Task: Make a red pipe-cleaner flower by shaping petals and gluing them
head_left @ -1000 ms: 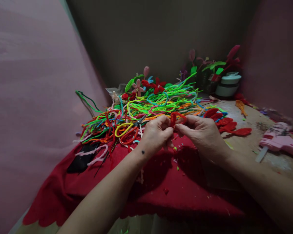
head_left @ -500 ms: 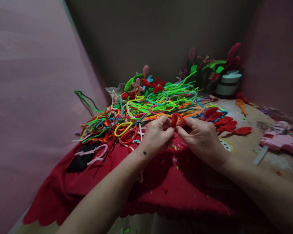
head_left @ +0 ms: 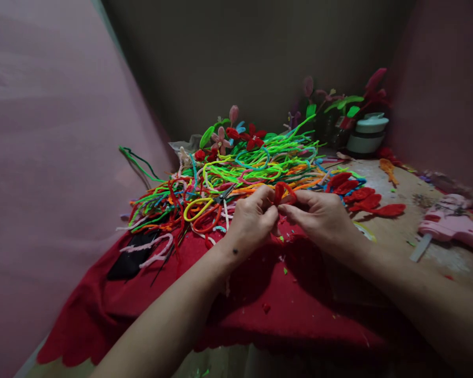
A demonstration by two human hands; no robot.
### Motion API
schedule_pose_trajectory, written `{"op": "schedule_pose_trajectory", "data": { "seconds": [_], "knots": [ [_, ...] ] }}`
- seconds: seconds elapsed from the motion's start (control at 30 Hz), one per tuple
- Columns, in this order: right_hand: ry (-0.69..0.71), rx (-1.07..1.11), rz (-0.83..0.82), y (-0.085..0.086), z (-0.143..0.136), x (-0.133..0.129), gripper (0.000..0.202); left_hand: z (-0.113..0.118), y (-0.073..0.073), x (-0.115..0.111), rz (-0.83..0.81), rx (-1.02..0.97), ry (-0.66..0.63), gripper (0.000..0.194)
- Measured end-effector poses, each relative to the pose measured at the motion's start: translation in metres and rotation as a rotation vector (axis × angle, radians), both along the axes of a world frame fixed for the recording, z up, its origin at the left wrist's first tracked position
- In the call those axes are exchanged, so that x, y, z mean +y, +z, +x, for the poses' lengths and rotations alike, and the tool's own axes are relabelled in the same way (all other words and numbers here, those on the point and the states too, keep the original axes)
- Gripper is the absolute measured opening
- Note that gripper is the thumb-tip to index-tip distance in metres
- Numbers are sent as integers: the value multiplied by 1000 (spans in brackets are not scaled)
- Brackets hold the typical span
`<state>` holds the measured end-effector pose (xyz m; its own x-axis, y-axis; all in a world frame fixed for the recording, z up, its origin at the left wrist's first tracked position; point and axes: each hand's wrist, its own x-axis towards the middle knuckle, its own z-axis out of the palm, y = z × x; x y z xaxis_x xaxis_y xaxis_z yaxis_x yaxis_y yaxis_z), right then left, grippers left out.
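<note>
A red pipe cleaner (head_left: 284, 190), bent into a loop, is held up between my two hands over the near part of the table. My left hand (head_left: 256, 215) pinches its left side with thumb and forefinger. On its right side, my right hand (head_left: 319, 218) is also closed on it, thumb and fingertips close to the left ones. The ends of the pipe cleaner are hidden by my fingers. Just beyond lies a heap of coloured pipe cleaners (head_left: 256, 170), with scissors (head_left: 205, 206) with yellow and red handles at its near edge. Red petal shapes (head_left: 362, 199) lie right of my right hand.
A pink glue gun (head_left: 449, 220) rests on the right. A black phone-like slab (head_left: 130, 257) lies on the red cloth (head_left: 236, 320) at left. At the back stand a lidded jar (head_left: 367, 134) and fuzzy flowers (head_left: 254, 137). Pink walls or curtains flank both sides.
My right thumb and fingers have shifted slightly left, nearer the left fingertips. The red loop has turned a little and looks wider. The whole view has moved very slightly.
</note>
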<state>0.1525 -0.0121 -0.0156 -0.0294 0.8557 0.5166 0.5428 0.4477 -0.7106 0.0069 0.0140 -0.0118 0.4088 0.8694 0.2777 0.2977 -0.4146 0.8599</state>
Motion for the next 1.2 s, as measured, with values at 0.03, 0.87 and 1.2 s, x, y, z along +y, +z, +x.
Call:
{"op": "schedule_pose_trajectory", "data": {
  "seconds": [0.03, 0.87, 1.2],
  "knots": [
    [24, 43, -45, 1, 1, 0, 20, -1, 2, 1, -17, -16, -2, 10],
    [187, 443, -318, 3, 8, 12, 28, 2, 19, 3, -365, -270, -129, 9],
    [358, 702, -482, -5, 1, 11, 19, 6, 15, 2, -480, -61, -94, 21]
  ]
}}
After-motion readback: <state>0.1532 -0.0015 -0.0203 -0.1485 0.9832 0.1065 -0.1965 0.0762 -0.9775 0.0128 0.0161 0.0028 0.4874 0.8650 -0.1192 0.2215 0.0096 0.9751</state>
